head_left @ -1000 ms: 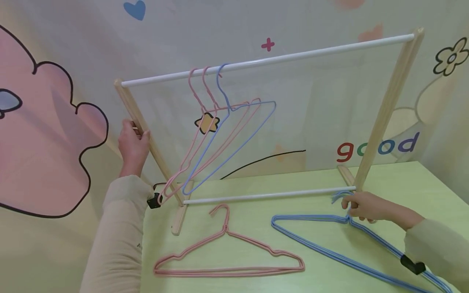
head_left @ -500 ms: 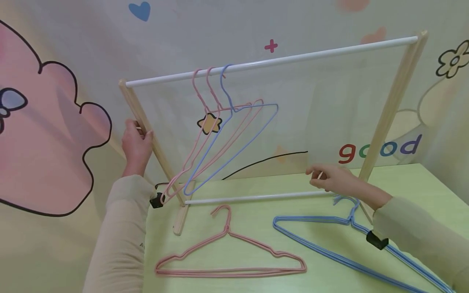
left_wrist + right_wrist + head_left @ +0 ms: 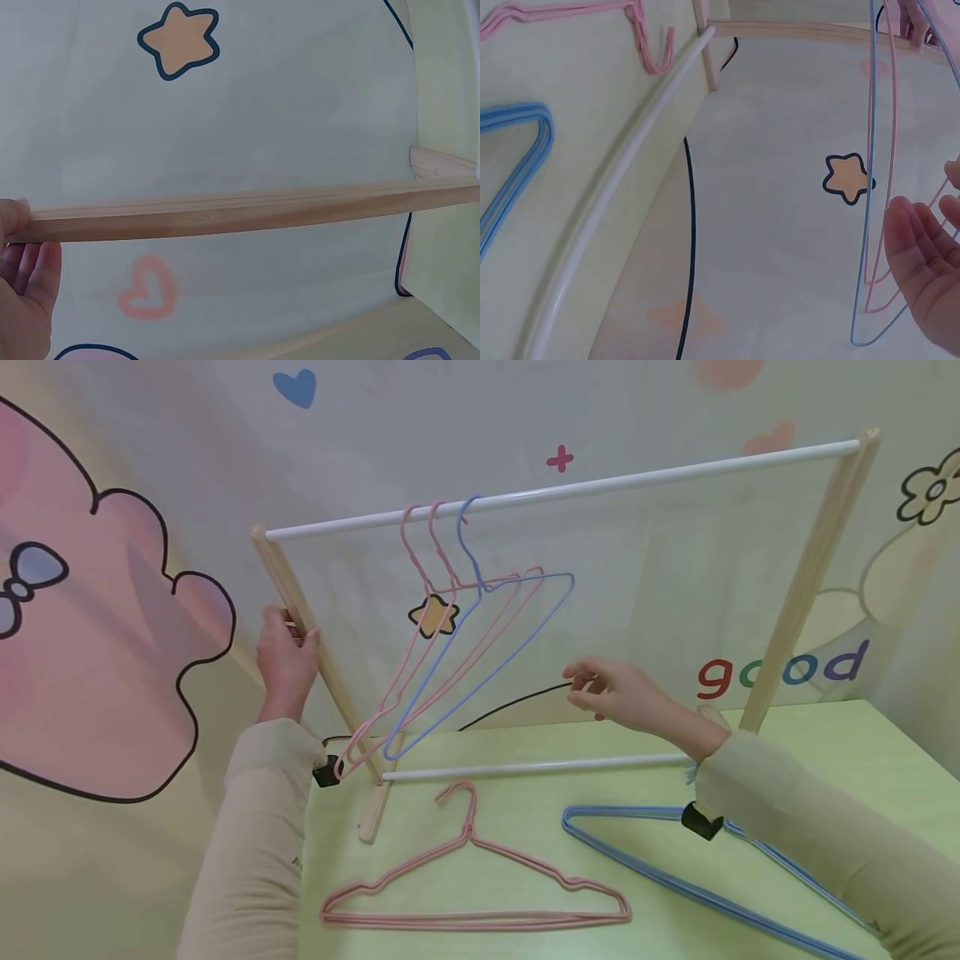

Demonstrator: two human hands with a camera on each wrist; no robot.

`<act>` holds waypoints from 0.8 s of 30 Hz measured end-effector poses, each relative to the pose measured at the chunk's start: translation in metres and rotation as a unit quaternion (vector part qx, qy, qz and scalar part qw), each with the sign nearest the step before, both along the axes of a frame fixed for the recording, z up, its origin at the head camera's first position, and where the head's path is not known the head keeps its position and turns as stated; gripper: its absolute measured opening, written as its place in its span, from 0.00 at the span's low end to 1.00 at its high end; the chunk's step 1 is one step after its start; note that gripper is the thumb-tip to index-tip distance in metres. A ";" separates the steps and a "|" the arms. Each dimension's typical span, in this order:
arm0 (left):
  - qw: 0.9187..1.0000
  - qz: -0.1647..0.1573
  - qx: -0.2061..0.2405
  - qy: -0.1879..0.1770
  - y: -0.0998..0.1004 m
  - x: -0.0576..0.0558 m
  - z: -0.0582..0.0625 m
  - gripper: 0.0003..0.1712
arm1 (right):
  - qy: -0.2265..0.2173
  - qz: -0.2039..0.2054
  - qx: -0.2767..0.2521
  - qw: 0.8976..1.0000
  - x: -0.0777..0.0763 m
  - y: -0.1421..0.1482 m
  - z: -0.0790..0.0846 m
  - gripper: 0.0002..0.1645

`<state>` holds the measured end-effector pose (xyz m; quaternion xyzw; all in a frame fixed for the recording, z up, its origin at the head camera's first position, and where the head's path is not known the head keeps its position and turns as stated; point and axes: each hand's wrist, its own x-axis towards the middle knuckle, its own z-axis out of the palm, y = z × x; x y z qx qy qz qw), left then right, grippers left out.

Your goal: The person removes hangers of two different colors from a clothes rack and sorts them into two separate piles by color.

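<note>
Near the rack's left end, my left hand (image 3: 287,660) grips the wooden post (image 3: 341,697), thumb on one side and fingers on the other. In the left wrist view that post (image 3: 225,216) runs out from between the fingers. My right hand (image 3: 630,693) is in the air below the top rail (image 3: 637,482), fingers loosely bent and holding nothing. Two pink hangers (image 3: 412,555) and a blue hanger (image 3: 547,577) hang on the left part of the rail. In the right wrist view, the right hand (image 3: 926,262) overlaps the hanging hangers.
Pink hangers (image 3: 470,832) lie stacked on the pale green table (image 3: 525,860) in front of the rack. A stack of blue hangers (image 3: 675,878) lies to the right, partly hidden by the right sleeve. A white lower bar (image 3: 525,768) joins the posts near the table.
My right hand has let go of the blue hangers' hooks on the table and moved up and left, empty. My left hand keeps its grip on the post.
</note>
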<state>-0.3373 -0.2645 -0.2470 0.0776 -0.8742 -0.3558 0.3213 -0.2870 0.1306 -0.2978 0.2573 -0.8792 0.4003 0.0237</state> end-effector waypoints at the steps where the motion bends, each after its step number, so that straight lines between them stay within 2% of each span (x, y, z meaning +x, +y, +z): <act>1: 1.000 0.000 0.000 0.001 0.000 0.000 0.000 0.20 | 0.000 0.001 -0.008 1.000 -0.001 -0.003 0.002 0.16; 14: 1.000 0.002 -0.024 0.007 0.001 0.003 -0.001 0.20 | -0.041 0.019 -0.102 0.994 -0.014 -0.046 0.020 0.18; 24: 1.000 0.009 -0.024 0.005 0.002 0.003 0.001 0.20 | -0.074 0.043 -0.174 0.981 -0.020 -0.073 0.030 0.19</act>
